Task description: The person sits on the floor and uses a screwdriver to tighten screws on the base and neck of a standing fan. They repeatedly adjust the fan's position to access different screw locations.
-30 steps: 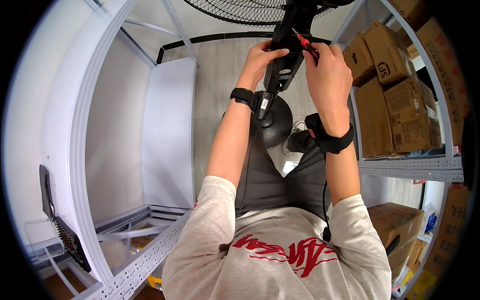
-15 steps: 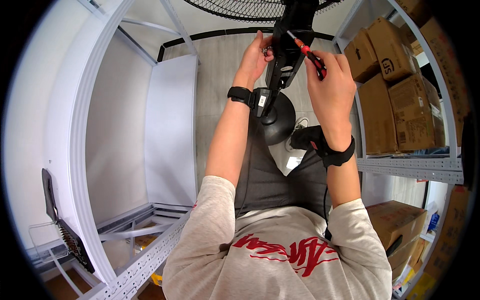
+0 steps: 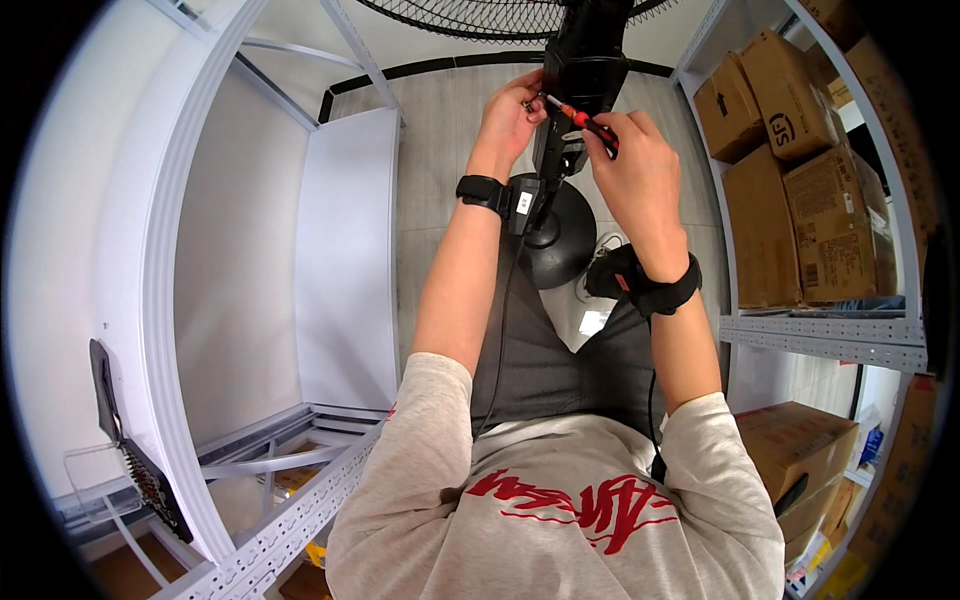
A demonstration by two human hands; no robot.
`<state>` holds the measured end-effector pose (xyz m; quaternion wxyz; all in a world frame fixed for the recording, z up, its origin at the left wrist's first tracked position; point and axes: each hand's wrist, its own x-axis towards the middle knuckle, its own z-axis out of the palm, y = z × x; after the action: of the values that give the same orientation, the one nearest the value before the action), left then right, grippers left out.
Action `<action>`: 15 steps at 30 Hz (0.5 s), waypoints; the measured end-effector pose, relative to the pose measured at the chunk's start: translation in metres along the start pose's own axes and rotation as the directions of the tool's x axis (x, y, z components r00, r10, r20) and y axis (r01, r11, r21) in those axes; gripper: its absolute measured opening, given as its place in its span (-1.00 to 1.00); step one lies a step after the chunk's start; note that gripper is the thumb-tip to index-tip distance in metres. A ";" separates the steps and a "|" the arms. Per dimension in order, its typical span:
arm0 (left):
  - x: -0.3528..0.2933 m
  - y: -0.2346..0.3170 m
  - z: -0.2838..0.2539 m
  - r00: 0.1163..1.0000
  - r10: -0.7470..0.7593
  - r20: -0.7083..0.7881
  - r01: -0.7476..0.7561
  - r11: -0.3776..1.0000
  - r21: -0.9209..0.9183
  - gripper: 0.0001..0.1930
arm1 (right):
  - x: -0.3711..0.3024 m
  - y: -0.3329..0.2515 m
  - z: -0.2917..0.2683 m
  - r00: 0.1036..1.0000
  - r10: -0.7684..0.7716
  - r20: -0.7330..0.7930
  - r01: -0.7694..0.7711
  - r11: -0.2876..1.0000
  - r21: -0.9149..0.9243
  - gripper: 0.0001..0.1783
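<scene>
A black pedestal fan stands in front of me, its motor housing (image 3: 590, 62) at the top and its round base (image 3: 568, 255) on the floor. My right hand (image 3: 637, 172) grips a red-and-black screwdriver (image 3: 582, 118) by the handle. The shaft points left across the fan, its tip close to the fingers of my left hand (image 3: 506, 125). Those fingers are curled beside the housing around small silvery metal pieces (image 3: 530, 104), too small to name for certain. Part of the fan's wire grille (image 3: 470, 24) shows at the top.
Cardboard boxes (image 3: 790, 100) fill the metal shelving (image 3: 830, 335) on the right, with another box (image 3: 800, 445) lower down. On the left stands a white rack (image 3: 345, 250). Black straps circle both my wrists, and a cable runs down by my left leg.
My right hand has moved left and slightly down, bringing the screwdriver tip from over the fan housing to my left fingers. My left fingers have curled in more.
</scene>
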<state>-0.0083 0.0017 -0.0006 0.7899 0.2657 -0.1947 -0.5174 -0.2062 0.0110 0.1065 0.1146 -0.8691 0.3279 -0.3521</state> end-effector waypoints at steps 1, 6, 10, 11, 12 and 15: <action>0.001 0.000 -0.001 1.000 -0.001 -0.011 0.001 1.000 0.013 -0.63 | 0.000 0.001 0.000 1.000 -0.001 0.000 0.001 1.000 -0.002 -0.82; 0.002 0.000 0.000 1.000 0.009 -0.011 -0.009 1.000 0.020 -0.59 | 0.001 0.002 0.001 1.000 -0.006 0.007 0.006 1.000 -0.018 -0.83; 0.001 0.001 0.000 0.999 0.017 0.031 -0.018 1.000 0.025 -0.57 | 0.005 0.000 0.004 0.999 -0.022 0.037 0.024 0.999 -0.047 -0.85; 0.001 0.001 0.001 0.999 0.017 0.040 -0.018 1.000 0.025 -0.56 | 0.006 0.001 0.005 0.999 -0.036 0.040 0.039 0.997 -0.062 -0.86; 0.002 0.001 0.001 0.999 0.012 0.041 -0.013 1.000 0.021 -0.56 | 0.008 0.001 0.007 0.998 -0.050 0.042 0.053 0.996 -0.076 -0.86; 0.000 0.003 0.003 1.000 0.004 0.024 -0.005 1.000 0.011 -0.55 | 0.012 0.002 0.009 0.995 -0.083 0.059 0.089 0.991 -0.104 -0.86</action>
<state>-0.0080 0.0017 0.0034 0.7872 0.2635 -0.2074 -0.5176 -0.1949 0.0020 0.1057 0.0617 -0.8966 0.3051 -0.3150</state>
